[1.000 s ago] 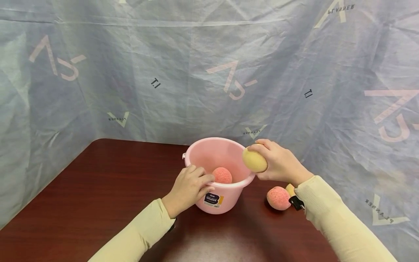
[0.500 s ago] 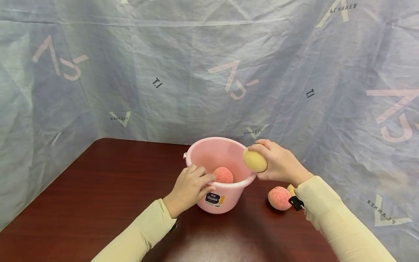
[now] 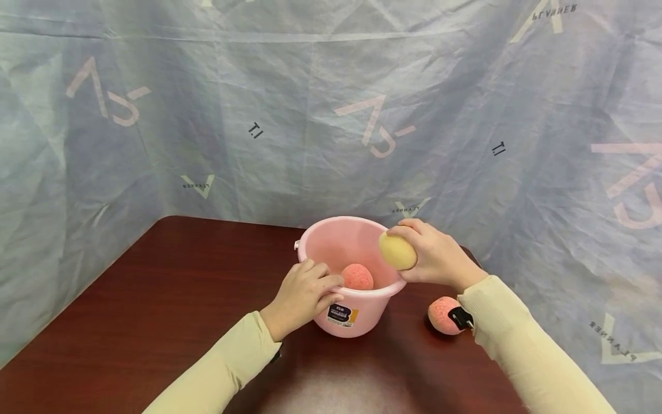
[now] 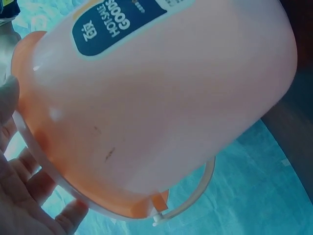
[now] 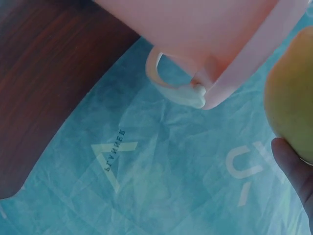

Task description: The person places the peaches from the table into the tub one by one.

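In the head view a pink bucket (image 3: 357, 313) stands upright on the table, a speckled pink-red round fruit (image 3: 358, 277) visible inside. My left hand (image 3: 305, 293) grips its near-left rim, thumb outside and fingers over the edge; the left wrist view shows these fingers (image 4: 41, 188) along the rim. My right hand (image 3: 434, 253) holds a mango-shaped yellow fruit (image 3: 397, 251) at the bucket's right rim, its lower part in front of the opening. From the right wrist, the yellow fruit (image 5: 293, 93) appears with the thumb against it, beside the bucket wall (image 5: 195, 24).
Another pink-red fruit (image 3: 443, 315) lies on the dark wooden table (image 3: 207, 276) right of the bucket, partly behind the right wrist's black strap clip (image 3: 460, 317). The bucket's handle (image 5: 166, 88) hangs down outside. Grey printed cloth (image 3: 284, 115) surrounds the table.
My right hand has shifted slightly left with the yellow fruit, further over the bucket. The yellowish thing behind the tabletop fruit is now hidden by the sleeve. The left hand keeps its grip.
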The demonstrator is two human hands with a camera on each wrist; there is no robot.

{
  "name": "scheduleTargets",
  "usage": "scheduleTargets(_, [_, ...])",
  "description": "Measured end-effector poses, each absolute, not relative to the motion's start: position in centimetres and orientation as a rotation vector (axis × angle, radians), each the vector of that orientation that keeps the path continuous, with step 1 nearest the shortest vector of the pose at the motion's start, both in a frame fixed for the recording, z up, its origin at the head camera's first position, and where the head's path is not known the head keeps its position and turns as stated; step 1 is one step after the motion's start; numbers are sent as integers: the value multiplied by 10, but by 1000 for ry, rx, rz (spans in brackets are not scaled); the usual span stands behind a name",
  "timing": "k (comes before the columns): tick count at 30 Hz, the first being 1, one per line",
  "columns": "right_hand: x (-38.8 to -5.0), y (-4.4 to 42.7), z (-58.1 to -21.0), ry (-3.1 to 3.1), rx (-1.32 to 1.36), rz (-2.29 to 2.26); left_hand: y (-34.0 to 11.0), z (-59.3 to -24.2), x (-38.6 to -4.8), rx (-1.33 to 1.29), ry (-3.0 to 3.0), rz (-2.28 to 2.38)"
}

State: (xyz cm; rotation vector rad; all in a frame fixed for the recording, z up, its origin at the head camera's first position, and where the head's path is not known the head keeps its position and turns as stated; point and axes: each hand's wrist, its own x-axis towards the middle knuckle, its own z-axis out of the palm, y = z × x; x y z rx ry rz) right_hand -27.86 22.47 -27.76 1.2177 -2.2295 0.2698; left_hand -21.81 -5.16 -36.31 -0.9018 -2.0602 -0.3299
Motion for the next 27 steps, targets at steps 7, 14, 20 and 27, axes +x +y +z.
scheduleTargets(7, [-280,217,-283,-2274,1230,304,-53,-362,-217,-924,-2080,-347])
scheduleTargets(14, [-280,214,-286,-2277,1239,304,-51,-363,-217,-929,-2078,-328])
scheduleTargets(20, [-282,210,-286,-2247,1259,310,-51,-362,-218,-922,-2075,-308])
scheduleTargets(27, [-284,205,-284,-2249,1270,330,-51,-359,-217,-907,-2092,-309])
